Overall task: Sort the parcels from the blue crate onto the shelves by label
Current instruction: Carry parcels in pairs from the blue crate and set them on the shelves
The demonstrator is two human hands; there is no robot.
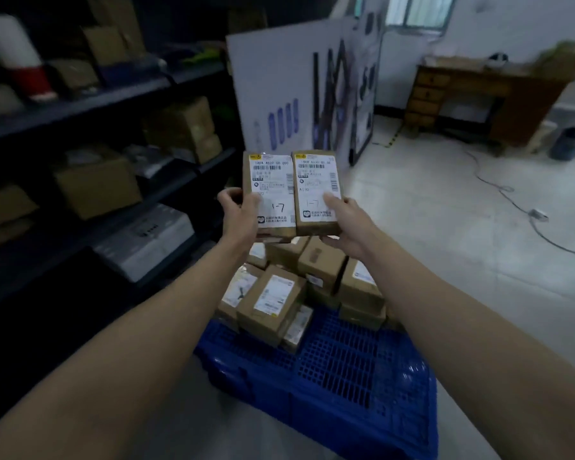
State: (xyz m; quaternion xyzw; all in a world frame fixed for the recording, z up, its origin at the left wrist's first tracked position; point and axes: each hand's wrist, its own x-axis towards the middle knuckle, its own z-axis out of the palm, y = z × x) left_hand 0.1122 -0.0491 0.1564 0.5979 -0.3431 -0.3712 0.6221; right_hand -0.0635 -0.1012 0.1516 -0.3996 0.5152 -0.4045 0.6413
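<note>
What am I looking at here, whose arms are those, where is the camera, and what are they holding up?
There is no machine here. This is a single picture from a camera worn on a person's head, looking forward and down, so the two bare arms are the wearer's own. The left hand grips a brown parcel, and the right hand grips a second parcel right beside it. Both are raised with their labels facing the camera, and each label has "1-7" handwritten on it. Below them a blue crate sits on the floor, with a pile of parcels at its far end. On the left stand dark shelves holding boxes.
</note>
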